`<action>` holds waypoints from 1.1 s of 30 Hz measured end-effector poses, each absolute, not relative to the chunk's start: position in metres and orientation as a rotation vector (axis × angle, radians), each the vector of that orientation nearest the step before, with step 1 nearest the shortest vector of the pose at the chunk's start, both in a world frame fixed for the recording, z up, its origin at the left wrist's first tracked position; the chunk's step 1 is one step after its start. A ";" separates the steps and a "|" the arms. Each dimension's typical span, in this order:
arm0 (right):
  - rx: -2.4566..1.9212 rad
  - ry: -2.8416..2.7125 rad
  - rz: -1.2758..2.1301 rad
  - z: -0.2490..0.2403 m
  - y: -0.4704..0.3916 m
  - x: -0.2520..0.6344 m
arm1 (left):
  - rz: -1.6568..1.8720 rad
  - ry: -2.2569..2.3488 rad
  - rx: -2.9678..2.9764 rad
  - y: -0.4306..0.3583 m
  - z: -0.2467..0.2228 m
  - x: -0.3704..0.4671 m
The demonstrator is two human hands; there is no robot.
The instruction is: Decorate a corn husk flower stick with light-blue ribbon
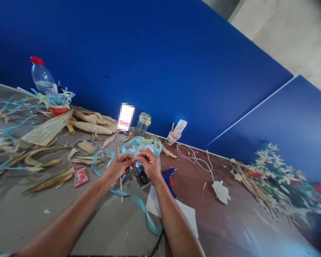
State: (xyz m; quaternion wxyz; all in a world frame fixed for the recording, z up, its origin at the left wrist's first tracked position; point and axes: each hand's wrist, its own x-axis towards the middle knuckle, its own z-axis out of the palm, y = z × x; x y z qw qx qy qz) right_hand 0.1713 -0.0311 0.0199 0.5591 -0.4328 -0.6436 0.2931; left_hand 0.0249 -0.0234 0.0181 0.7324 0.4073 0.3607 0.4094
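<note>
My left hand (121, 167) and my right hand (149, 163) meet over the middle of the table, thumbs and fingertips pinched together. What sits between the fingertips is too small to make out. Light blue ribbon (136, 202) loops around and behind both hands and trails toward the front. Just under my right hand lies a pair of scissors, its black handle (143, 177) showing. A blue glue gun (169, 182) rests close to the right wrist, beside white paper (187, 214). A thin pale stick (121, 189) is below my left hand.
Dried corn husks (49, 180) and a red packet (81, 176) lie at left. Behind stand a bottle with a red cap (42, 76), a lit phone (126, 117), a glass jar (143, 124) and a cup (173, 137). A white cable (198, 159) and white flowers (276, 162) are at right.
</note>
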 end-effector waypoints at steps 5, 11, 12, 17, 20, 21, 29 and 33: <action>-1.043 -1.542 0.674 0.023 -0.032 0.171 | 0.929 0.869 1.001 -0.024 0.019 0.025; -1.094 -1.559 0.657 0.025 -0.032 0.171 | 0.981 0.940 1.088 -0.023 0.017 0.025; -1.097 -1.558 0.658 0.024 -0.031 0.171 | 0.989 0.945 1.087 -0.023 0.018 0.025; -1.081 -1.527 0.683 0.023 -0.031 0.170 | 0.997 0.951 1.107 -0.024 0.021 0.025; -1.073 -1.519 0.714 0.023 -0.030 0.170 | 0.994 0.961 1.108 -0.025 0.023 0.025; -1.079 -1.522 0.718 0.022 -0.030 0.170 | 0.993 0.960 1.107 -0.025 0.023 0.025; -1.075 -1.563 0.727 0.022 -0.030 0.173 | 0.990 0.963 1.107 -0.024 0.022 0.025; -1.086 -1.580 0.711 0.024 -0.030 0.173 | 0.992 0.954 1.110 -0.023 0.019 0.025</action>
